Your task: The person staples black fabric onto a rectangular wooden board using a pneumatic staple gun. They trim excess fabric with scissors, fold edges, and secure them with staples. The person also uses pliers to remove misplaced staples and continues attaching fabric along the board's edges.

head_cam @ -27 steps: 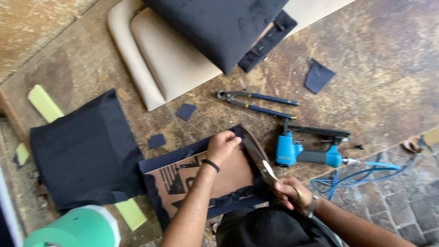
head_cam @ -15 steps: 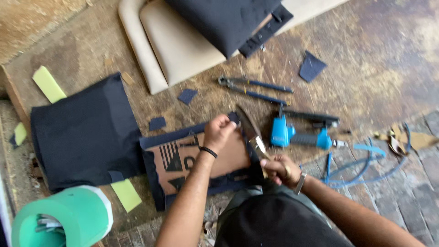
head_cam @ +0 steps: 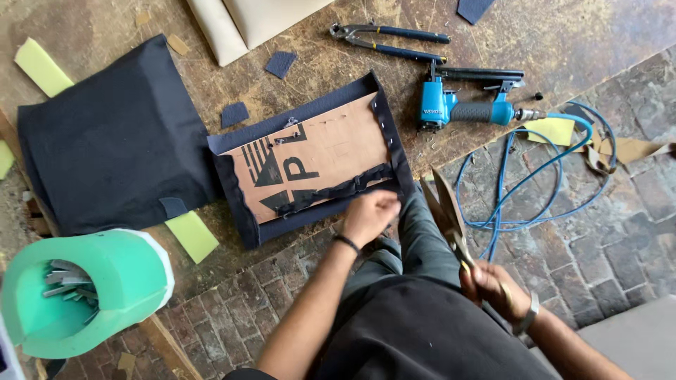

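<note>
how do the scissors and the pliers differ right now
The scissors are held in the right hand, off the table edge, blades parted and pointing up; the pliers lie untouched on the wooden table. The scissors look plain bare metal, while the pliers have dark blue handles. Both are two-armed metal hand tools.

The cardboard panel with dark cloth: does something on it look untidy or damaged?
Yes. Along the near edge of the cardboard panel, by the left hand, the dark cloth looks ragged and wavy; the other edges lie flat.
</note>
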